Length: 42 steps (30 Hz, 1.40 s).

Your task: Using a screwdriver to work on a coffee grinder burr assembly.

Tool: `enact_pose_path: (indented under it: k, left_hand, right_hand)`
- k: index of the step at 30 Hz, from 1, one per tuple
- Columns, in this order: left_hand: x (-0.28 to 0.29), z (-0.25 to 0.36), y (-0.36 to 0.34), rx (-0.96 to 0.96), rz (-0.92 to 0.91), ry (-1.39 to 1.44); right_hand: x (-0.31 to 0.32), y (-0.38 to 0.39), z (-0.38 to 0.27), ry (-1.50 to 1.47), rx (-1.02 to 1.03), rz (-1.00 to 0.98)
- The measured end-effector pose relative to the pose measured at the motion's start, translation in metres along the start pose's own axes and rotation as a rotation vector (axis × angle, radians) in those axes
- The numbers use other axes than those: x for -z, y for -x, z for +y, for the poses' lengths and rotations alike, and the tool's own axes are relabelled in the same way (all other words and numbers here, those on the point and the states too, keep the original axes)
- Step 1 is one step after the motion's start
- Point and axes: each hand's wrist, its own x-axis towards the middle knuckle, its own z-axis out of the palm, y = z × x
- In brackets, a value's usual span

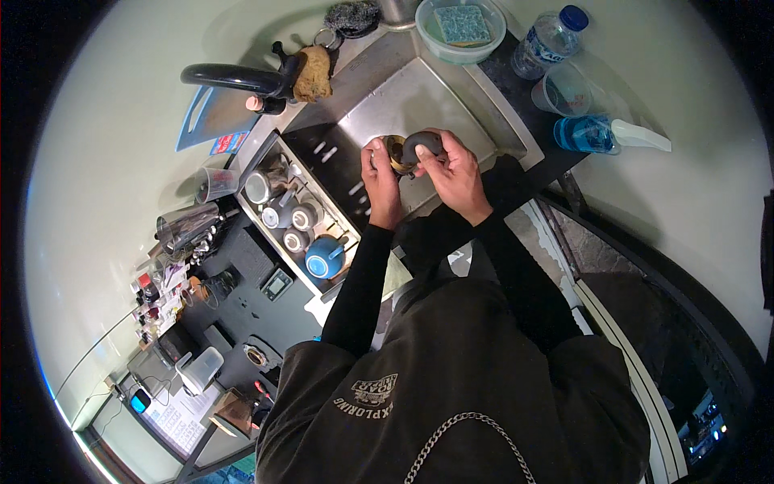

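Above the steel sink, my two hands meet close together. My left hand is closed round a small brassy, hollow round piece, gripping it from the left side. In my right hand is a dark grey rounded piece, with my thumb pressed on its face. The two pieces are next to each other and partly overlap from above. Whether they are joined, I cannot tell. My fingers hide the lower part of both.
Left of the basin, a drying rack holds several cups, among them a blue cup. The black faucet reaches over at the upper left. A tub with a sponge, a water bottle and a blue spray bottle line the far right edge.
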Motion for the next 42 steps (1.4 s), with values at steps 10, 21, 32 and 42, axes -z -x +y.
enact_pose_path:
  k: [10, 21, 32, 42]
  left_hand:
    - [-0.002, 0.005, 0.008, -0.014, -0.044, -0.032]
    - [-0.004, 0.008, 0.014, 0.056, -0.043, 0.045]
    - [-0.006, 0.008, 0.016, 0.031, -0.041, 0.017]
    - [0.001, 0.013, 0.015, 0.114, -0.135, 0.065]
  right_hand:
    - [0.002, 0.004, 0.003, -0.04, -0.047, 0.001]
    - [-0.001, 0.011, 0.003, -0.202, -0.096, 0.006]
    - [0.009, 0.007, -0.012, 0.008, -0.088, -0.063]
    - [0.007, 0.009, -0.005, -0.151, -0.066, -0.053]
